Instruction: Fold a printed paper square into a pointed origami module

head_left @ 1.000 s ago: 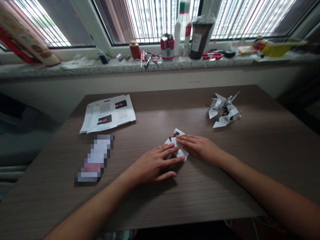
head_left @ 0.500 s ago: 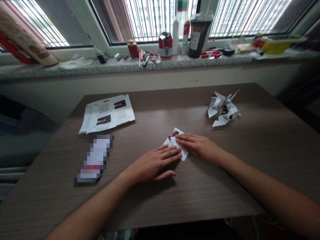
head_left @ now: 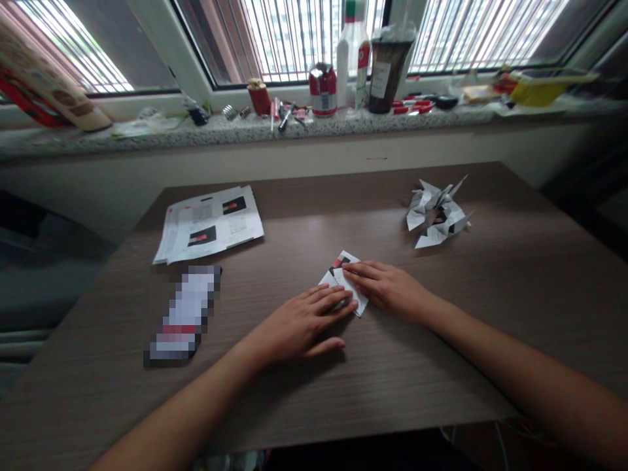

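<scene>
- On the left of the stone windowsill (head_left: 220,135), a tall printed container (head_left: 61,78) leans at a slant.
- A phone-like slab (head_left: 184,314), its surface pixelated, lies on the brown wood-grain table (head_left: 441,386), well apart from the hands.
- Just beyond it lie stacked printed sheets (head_left: 210,222).
- The left hand (head_left: 301,324) lies palm down, fingers stretched over the lower left of the folded paper (head_left: 343,280), thumb apart and resting clear of it; nothing is clamped.
- The folded paper lies flat near the middle of the table, between and partly under both hands, one corner pointing away from the person.
- Behind it on the sill stand a red can (head_left: 322,91), a clear bottle (head_left: 350,65) and a dark lidded cup (head_left: 387,75).
- The right hand (head_left: 390,291) lays its fingers close together on the paper's right side; its thumb is hidden, so I cannot tell whether it pinches.
- Near the far right of the table sits a spiky paper piece (head_left: 436,209).
- Farther right, a yellow container (head_left: 537,90) rests on the sill.
</scene>
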Tool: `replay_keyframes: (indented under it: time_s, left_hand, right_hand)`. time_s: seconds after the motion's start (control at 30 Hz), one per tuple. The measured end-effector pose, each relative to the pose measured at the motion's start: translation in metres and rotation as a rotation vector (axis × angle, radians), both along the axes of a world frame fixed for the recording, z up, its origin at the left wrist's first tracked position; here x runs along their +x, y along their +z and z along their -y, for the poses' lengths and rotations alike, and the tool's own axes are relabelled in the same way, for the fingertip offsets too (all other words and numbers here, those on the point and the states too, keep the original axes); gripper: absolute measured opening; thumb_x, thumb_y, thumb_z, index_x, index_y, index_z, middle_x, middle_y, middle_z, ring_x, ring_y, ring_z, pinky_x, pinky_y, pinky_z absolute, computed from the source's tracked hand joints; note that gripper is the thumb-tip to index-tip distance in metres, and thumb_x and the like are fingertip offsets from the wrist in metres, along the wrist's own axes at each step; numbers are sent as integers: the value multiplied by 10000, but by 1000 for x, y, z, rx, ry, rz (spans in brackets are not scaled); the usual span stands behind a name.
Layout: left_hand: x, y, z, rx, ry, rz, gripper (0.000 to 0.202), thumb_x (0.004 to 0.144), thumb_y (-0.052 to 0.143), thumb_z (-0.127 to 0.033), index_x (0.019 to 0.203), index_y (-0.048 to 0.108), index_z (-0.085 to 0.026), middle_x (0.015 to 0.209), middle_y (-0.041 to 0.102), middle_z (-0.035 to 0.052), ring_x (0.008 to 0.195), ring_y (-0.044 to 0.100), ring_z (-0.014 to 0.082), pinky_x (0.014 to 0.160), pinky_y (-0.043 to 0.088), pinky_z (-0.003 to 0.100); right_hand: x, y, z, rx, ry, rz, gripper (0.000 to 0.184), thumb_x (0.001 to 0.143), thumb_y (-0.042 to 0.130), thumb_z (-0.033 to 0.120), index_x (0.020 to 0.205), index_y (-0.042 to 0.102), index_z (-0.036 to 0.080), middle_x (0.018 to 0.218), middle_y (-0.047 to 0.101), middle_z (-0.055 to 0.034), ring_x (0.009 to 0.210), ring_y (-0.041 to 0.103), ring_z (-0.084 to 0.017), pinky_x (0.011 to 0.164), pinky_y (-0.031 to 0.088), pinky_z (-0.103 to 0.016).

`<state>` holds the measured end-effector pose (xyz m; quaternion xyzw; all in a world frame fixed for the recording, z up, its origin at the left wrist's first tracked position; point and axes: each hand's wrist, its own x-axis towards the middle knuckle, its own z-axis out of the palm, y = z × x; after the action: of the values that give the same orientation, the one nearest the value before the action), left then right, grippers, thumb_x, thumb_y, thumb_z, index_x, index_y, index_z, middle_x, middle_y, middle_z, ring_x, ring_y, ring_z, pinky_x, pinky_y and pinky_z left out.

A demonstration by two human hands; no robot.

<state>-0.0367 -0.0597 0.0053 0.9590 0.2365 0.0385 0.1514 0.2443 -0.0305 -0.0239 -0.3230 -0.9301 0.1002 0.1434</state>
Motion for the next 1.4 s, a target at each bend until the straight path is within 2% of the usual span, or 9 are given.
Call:
replay_keyframes:
  time_s: [0.17,0.27,0.47,0.6,0.83,0.97,1.23,1.4]
  left_hand:
    - [-2,2,-1,-19,-50,43,628,1038,538,-511,1604,359,-306,1669,330,71,1539,325,289,1270,282,491]
    - [-3,1,-1,-16,-44,67,594,1030,551,-522,1575,413,-331,1673,322,63,1537,326,306,1264,291,513]
    - [-1,1,1,-4,-39,36,628,1023,560,-540,1589,391,-323,1683,295,63,1556,281,301,1278,258,509]
    - [-1,2,1,-1,-39,15,651,1025,545,-562,1600,369,-313,1686,286,65,1565,257,289,1286,237,497]
    - [0,2,2,-24,-29,5,614,1038,524,-540,1593,380,-320,1671,327,58,1549,301,289,1269,273,503]
    - [-1,1,0,-73,-34,30,668,1040,524,-519,1626,304,-285,1664,343,51,1534,337,259,1270,289,467]
    - [-1,2,1,-85,-25,4,658,1050,487,-546,1630,293,-303,1679,309,29,1552,297,255,1280,263,471]
    - [-1,4,3,-73,-47,8,607,1017,528,-594,1567,423,-359,1683,309,25,1552,291,292,1274,256,515]
  right_hand:
    - [0,0,0,7,0,-11,543,1042,539,198,1569,418,256,1573,504,-105,1418,506,-260,1131,490,-463]
    - [0,1,1,25,1,-9,525,1038,539,198,1553,446,242,1555,522,-118,1390,531,-270,1111,504,-476]
    - [-3,1,3,94,-32,72,489,1078,476,300,1550,448,176,1555,513,-146,1379,529,-298,1117,493,-465]
    - [-3,-1,4,111,-36,83,496,1085,465,329,1560,434,191,1568,500,-136,1403,507,-294,1140,471,-458]
    - [-3,0,4,87,-45,81,500,1090,446,343,1569,421,201,1578,491,-120,1403,505,-285,1141,468,-448]
    - [-3,0,4,61,-46,69,498,1090,442,359,1556,444,184,1564,506,-133,1388,517,-293,1135,469,-464]
    - [-3,-3,4,44,-54,61,505,1094,417,377,1556,451,174,1566,502,-140,1405,498,-301,1142,458,-475]
    - [-3,-2,4,34,-60,44,517,1087,442,371,1579,422,211,1577,496,-117,1410,496,-302,1149,452,-487]
